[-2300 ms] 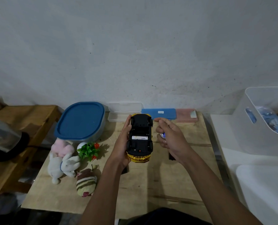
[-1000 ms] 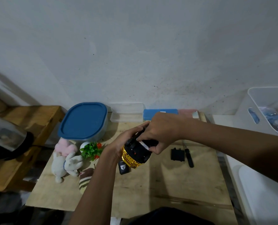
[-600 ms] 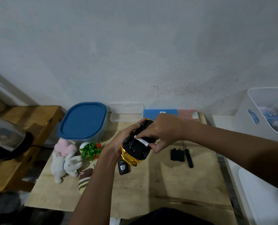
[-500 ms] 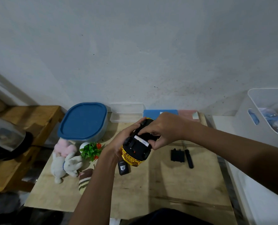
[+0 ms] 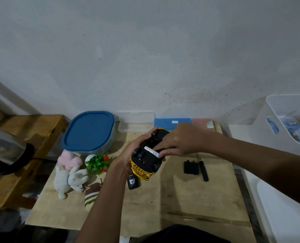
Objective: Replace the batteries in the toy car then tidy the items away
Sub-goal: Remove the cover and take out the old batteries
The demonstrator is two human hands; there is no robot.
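White plastic bin [image 5: 275,123], 3 o'clock of car: open top, blue items inside, too blurred to identify. Round-cornered container [image 5: 88,131] at 10 o'clock: blue lid on, contents hidden. Clear rectangular box [image 5: 136,122] at 12 o'clock.

Toy car [image 5: 146,160]: glossy gold body, matte black underside up, held above the wooden surface [image 5: 180,199]. Left hand [image 5: 128,155] wrapped round its side. Right hand [image 5: 179,141] pinches 1 white cylindrical battery [image 5: 150,149] against the underside; seated or not, cannot tell. Black battery cover [image 5: 191,167] and screwdriver [image 5: 203,171] lie at 3 o'clock, just beside each other.
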